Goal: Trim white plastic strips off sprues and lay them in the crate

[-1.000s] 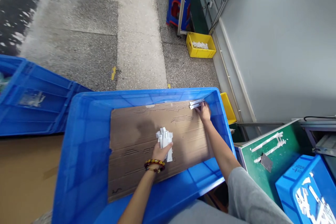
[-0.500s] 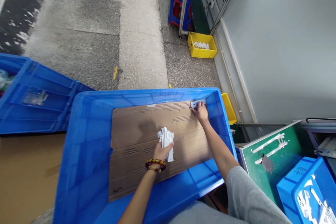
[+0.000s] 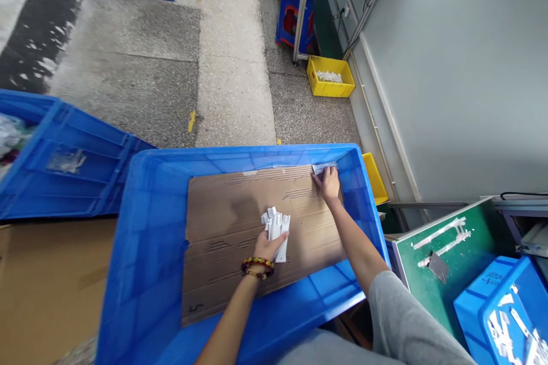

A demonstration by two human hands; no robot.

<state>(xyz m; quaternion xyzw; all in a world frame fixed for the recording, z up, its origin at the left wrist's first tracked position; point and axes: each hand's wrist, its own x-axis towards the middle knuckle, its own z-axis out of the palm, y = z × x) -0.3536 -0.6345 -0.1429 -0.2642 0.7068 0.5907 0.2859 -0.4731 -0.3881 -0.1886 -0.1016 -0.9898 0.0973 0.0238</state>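
Observation:
My left hand [image 3: 269, 246] is shut around a bundle of white plastic strips [image 3: 276, 230], which stick out above and below my fingers. Beaded bracelets [image 3: 257, 267] circle that wrist. Both hands are over a brown corrugated cardboard sheet [image 3: 231, 208] lying in a large blue plastic crate [image 3: 240, 154]. At the sheet's far edge, near the crate's far right corner, my right hand [image 3: 329, 184] grips a short white strip piece [image 3: 323, 168], partly hidden by my fingers.
A green-topped bench [image 3: 460, 265] with white strips on it stands to the right, beside a blue crate of white pieces [image 3: 499, 319]. Another blue crate [image 3: 64, 168] lies left. A yellow crate of white bits [image 3: 330, 77] sits on the floor beyond, near a wall and metal rack.
The whole view has drifted slightly, so everything sits a little further right. My right hand now covers more of the white piece. My left hand still holds the bundle.

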